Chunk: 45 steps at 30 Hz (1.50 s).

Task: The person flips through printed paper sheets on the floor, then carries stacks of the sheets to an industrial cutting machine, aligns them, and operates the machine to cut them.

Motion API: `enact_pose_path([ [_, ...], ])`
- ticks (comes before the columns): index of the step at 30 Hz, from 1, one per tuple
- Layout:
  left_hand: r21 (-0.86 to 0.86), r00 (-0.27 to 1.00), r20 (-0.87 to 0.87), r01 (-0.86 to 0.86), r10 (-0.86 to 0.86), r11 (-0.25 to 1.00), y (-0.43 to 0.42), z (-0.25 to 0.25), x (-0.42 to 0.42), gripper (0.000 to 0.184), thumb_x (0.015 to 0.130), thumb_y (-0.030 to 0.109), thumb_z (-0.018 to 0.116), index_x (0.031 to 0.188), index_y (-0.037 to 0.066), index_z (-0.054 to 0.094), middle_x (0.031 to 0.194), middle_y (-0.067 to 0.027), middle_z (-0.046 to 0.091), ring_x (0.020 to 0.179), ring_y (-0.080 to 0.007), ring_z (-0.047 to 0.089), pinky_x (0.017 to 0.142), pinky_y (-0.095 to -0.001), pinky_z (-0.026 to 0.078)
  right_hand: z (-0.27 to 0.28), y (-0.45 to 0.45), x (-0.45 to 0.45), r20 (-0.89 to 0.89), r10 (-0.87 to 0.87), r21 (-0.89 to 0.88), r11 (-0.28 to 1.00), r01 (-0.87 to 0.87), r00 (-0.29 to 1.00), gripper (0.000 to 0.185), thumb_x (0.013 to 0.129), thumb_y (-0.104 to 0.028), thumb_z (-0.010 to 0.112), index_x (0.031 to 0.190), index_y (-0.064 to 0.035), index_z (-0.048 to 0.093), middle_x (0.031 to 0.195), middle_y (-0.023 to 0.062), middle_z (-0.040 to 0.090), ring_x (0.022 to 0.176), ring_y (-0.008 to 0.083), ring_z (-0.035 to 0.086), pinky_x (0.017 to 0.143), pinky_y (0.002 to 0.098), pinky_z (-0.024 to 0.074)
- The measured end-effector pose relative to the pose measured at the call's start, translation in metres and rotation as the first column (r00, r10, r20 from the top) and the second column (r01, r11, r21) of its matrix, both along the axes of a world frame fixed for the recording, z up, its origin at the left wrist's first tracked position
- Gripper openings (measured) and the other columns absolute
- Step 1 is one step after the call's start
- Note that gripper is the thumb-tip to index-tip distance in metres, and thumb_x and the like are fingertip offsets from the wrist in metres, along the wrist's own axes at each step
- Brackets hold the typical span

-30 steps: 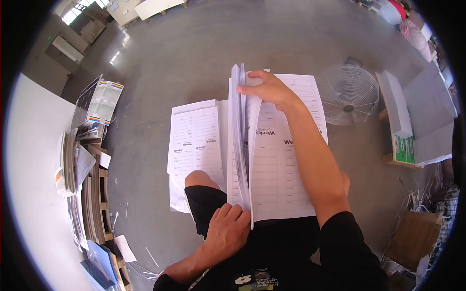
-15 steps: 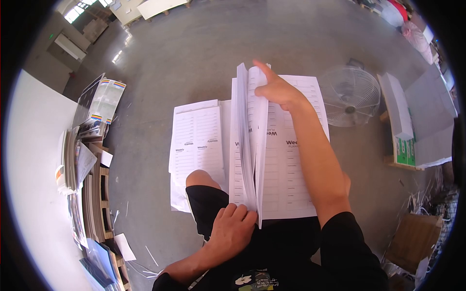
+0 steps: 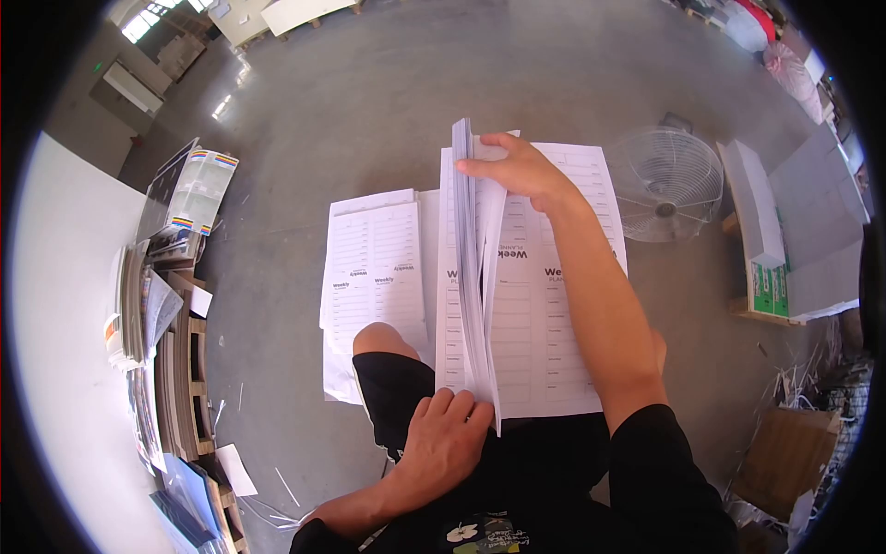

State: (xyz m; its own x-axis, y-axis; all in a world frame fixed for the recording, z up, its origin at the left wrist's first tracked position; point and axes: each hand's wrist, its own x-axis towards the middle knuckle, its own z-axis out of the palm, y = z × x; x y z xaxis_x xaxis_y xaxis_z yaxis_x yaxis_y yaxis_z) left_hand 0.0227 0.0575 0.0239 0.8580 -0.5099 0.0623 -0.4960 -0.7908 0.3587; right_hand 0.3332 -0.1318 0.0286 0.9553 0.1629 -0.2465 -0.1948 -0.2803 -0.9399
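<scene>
A thick stack of printed sheets [image 3: 473,277] stands on its long edge, slightly bowed, over a flat pile of weekly planner sheets [image 3: 563,342] in front of me. My left hand [image 3: 449,434] grips the near end of the upright stack, its fingers curled over the edge. At the far end my right hand [image 3: 512,171] is closed round the top, with thumb and forefinger across it. A narrow gap shows between the stack's main part and the sheets on its right. To the left lies another pile of planner sheets [image 3: 374,249], near my bent knee.
A round floor fan [image 3: 666,185] stands to the right of the sheets. Beyond it is a pallet with white boards [image 3: 757,203]. Stacks of paper on pallets [image 3: 175,388] line the left side, and a cardboard box [image 3: 784,462] sits at the lower right.
My right thumb and fingers have moved left and wrapped further over the far end of the stack; the forefinger was pointing up before. My left hand has stayed in place.
</scene>
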Motion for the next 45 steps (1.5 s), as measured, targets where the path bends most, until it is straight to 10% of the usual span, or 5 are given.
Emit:
enact_pose_path([
  [26,-0.021,1.0,-0.012,-0.017,0.017,1.0,0.002,-0.001,0.001,0.018,0.077,0.008,0.074,0.089,0.01,0.061,0.086,-0.0064,0.053,0.084,-0.0265,0.055,0.072,-0.0394,0.045,-0.009,-0.006,0.005,-0.011,0.05,0.061,0.997,-0.049,0.999,0.09,0.084,-0.039,0.087,0.156,-0.0039,0.045,0.141,0.0184,0.063,0.126,0.0305,0.063,0.104,0.043,0.0494],
  [35,-0.028,1.0,-0.007,-0.014,0.014,0.999,0.001,-0.003,0.0,0.018,0.078,0.009,0.074,0.091,0.01,0.062,0.087,-0.0064,0.053,0.084,-0.0262,0.056,0.072,-0.0396,0.044,0.011,-0.009,-0.008,0.099,-0.013,-0.093,0.995,0.022,0.995,0.077,0.089,-0.016,0.068,0.161,-0.0168,0.043,0.155,0.0183,0.052,0.136,0.0278,0.054,0.105,0.0405,0.047],
  [45,0.016,1.0,-0.004,-0.003,0.003,1.0,-0.004,-0.002,-0.003,0.016,0.08,0.009,0.071,0.094,0.01,0.063,0.087,-0.0061,0.054,0.085,-0.0252,0.055,0.072,-0.0388,0.043,0.006,-0.001,0.0,-0.029,-0.04,-0.039,0.998,0.039,0.999,0.081,0.085,-0.047,0.081,0.151,-0.0078,0.055,0.147,0.0171,0.06,0.132,0.0308,0.058,0.101,0.0425,0.0492],
])
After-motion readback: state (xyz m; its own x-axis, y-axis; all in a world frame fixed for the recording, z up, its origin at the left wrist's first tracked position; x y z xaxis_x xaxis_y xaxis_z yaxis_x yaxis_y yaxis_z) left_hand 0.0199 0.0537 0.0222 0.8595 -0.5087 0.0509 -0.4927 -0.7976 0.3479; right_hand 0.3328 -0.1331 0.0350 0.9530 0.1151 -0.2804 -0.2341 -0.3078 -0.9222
